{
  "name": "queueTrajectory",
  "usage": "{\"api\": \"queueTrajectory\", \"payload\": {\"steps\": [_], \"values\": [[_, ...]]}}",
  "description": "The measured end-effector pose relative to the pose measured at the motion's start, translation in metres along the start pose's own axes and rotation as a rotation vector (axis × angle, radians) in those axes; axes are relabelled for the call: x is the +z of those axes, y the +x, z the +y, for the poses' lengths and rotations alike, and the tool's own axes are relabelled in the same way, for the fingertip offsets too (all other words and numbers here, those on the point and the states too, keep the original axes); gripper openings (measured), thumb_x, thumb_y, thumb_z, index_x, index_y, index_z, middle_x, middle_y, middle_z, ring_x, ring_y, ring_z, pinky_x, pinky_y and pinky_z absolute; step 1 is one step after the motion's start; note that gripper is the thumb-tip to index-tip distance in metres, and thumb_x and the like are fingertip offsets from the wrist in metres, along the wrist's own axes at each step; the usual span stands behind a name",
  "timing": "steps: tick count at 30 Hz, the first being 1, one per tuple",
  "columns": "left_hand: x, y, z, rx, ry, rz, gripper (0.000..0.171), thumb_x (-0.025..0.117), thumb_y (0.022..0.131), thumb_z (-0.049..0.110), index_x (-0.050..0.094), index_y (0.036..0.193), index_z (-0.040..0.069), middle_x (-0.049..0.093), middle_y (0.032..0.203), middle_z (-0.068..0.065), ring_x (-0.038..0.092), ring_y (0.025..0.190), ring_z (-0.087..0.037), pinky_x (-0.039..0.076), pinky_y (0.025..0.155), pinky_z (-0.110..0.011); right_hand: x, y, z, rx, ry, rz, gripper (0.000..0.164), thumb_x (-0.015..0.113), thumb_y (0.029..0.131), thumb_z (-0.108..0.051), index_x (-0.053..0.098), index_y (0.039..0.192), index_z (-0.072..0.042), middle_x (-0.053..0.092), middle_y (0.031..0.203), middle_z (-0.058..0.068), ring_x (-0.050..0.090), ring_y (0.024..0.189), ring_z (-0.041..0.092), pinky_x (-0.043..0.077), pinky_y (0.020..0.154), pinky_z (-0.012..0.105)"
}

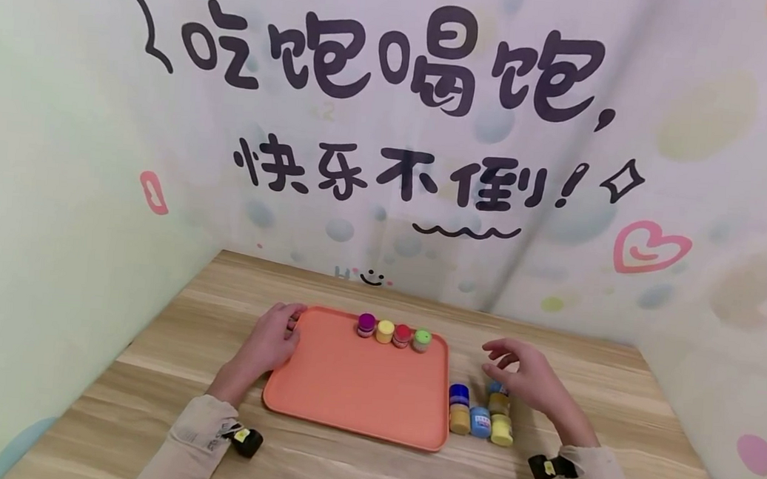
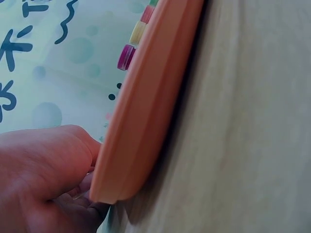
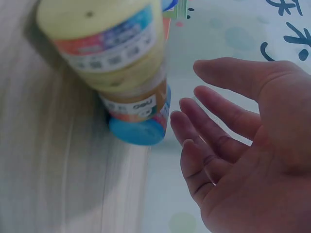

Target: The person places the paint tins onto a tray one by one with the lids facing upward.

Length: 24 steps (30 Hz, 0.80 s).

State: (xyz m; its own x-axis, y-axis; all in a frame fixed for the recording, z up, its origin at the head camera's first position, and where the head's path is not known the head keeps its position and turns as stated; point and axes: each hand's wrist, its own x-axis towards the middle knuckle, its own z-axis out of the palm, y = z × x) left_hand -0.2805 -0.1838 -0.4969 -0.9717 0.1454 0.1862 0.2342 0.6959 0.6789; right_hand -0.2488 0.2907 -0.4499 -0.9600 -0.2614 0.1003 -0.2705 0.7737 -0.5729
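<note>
An orange tray [image 1: 346,385] lies on the table, and my left hand [image 1: 276,340] holds its left rim. In the left wrist view the thumb and fingers meet the tray's corner, the lower fingers partly hidden. Inside the tray, along the far side, stand a purple paint jar [image 1: 366,326], a pale yellow one [image 1: 385,332], a red one [image 1: 402,336] and a green one [image 1: 421,342]. My right hand [image 1: 526,374] hovers over the jars right of the tray, fingers loosely bent and holding nothing. Nearest it are a blue jar [image 3: 138,131] and an ochre jar [image 3: 131,103].
Beside the tray's right edge sit a dark blue jar [image 1: 459,393], an orange-yellow jar [image 1: 459,420], a light blue jar [image 1: 480,423] and a yellow jar [image 1: 501,431]. A printed curtain [image 1: 356,245] borders the wooden table [image 1: 353,478] at the back.
</note>
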Motion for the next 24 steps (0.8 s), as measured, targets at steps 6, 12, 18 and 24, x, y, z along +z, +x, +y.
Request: {"api": "queueTrajectory", "payload": {"steps": [6,12,18,24], "values": [[0.001,0.0,0.0,-0.011,0.005,-0.008,0.045,0.063,0.102,-0.002,0.059,0.147,-0.006,0.063,0.129,-0.024,0.067,0.109,-0.03,0.061,0.095,-0.047,0.001,-0.008,0.003,0.033,0.007,-0.052,0.035,0.079,0.099,-0.019,0.073,0.129,-0.002,0.076,0.122,0.016,0.069,0.099,0.02,0.058,0.075,0.026],[0.001,0.001,-0.001,-0.013,-0.003,-0.016,0.046,0.063,0.102,-0.002,0.058,0.147,-0.006,0.063,0.127,-0.023,0.066,0.107,-0.029,0.061,0.093,-0.046,0.003,-0.013,0.007,0.052,0.011,-0.084,0.037,0.081,0.098,-0.021,0.074,0.128,-0.001,0.077,0.119,0.013,0.069,0.101,0.02,0.058,0.079,0.028],[0.001,0.0,-0.002,0.0,-0.005,-0.018,0.047,0.062,0.102,-0.002,0.058,0.148,-0.006,0.063,0.129,-0.024,0.066,0.11,-0.03,0.061,0.095,-0.047,0.004,-0.017,0.009,0.051,0.001,-0.095,0.037,0.082,0.096,-0.02,0.074,0.127,-0.001,0.077,0.117,0.012,0.069,0.102,0.023,0.058,0.084,0.034],[0.001,0.001,-0.002,0.005,-0.013,-0.017,0.046,0.062,0.102,-0.002,0.057,0.148,-0.007,0.062,0.131,-0.025,0.067,0.111,-0.032,0.061,0.097,-0.049,0.004,-0.019,0.011,0.091,-0.02,-0.108,0.038,0.082,0.097,-0.024,0.074,0.125,0.0,0.077,0.114,0.01,0.07,0.102,0.022,0.059,0.085,0.038]]}}
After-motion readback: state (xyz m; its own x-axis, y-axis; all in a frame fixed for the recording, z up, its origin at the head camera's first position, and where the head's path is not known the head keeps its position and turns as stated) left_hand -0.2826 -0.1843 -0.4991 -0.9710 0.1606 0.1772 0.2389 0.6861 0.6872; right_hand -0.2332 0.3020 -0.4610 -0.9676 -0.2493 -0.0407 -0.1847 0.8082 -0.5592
